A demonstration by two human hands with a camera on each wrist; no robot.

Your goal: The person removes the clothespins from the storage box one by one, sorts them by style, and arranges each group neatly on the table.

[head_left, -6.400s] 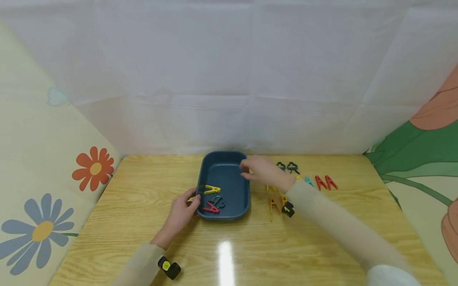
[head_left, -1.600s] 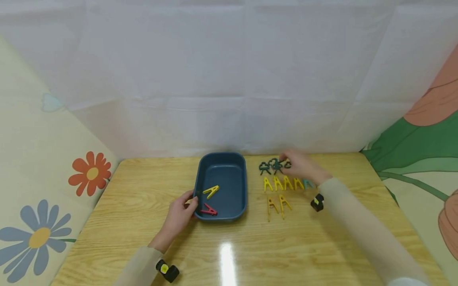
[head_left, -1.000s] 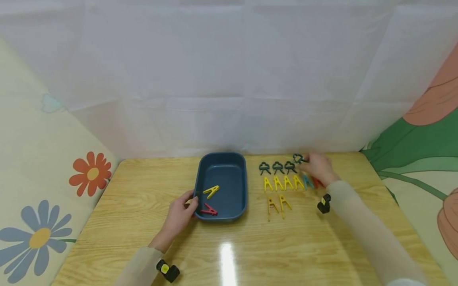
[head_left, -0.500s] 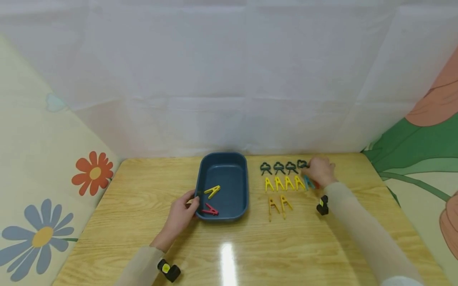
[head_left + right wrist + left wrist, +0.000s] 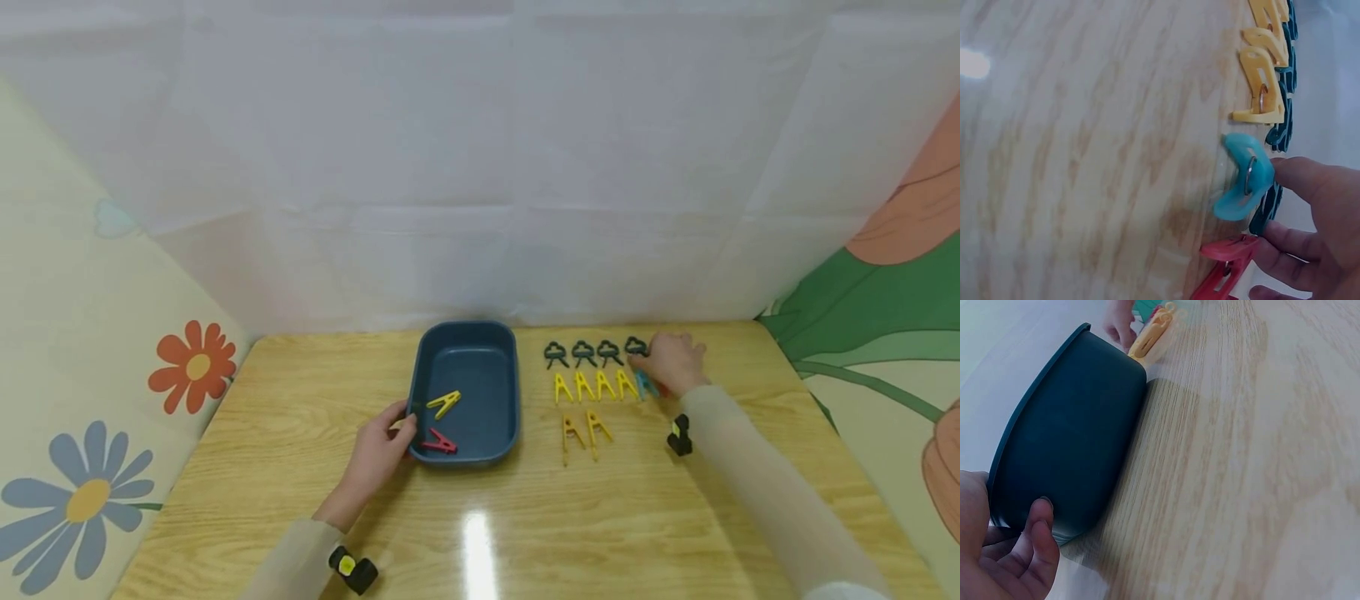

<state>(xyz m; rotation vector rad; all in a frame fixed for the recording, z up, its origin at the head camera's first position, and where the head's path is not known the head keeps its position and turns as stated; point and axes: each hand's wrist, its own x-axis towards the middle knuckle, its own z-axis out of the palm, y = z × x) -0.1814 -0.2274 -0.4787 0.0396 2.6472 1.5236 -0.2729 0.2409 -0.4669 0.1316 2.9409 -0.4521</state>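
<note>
My left hand grips the near left rim of a dark blue tray, thumb over the edge and fingers against the outer wall. Inside lie a yellow clip and a red clip. At the back right of the table, my right hand pinches a dark green clip at the right end of a row of similar clips. In the right wrist view, thumb and fingers stand at either end of that green clip, partly hidden behind a teal clip.
Several yellow clips and the teal clip form a second row; a red clip beside them is mostly hidden by the right hand in the head view. Two orange-yellow clips lie nearer. A white sheet hangs behind the table.
A dark green clip has left the tray. My right hand has moved right from the row's middle to its right end, and that clip now lies in line. The left hand stays on the tray.
</note>
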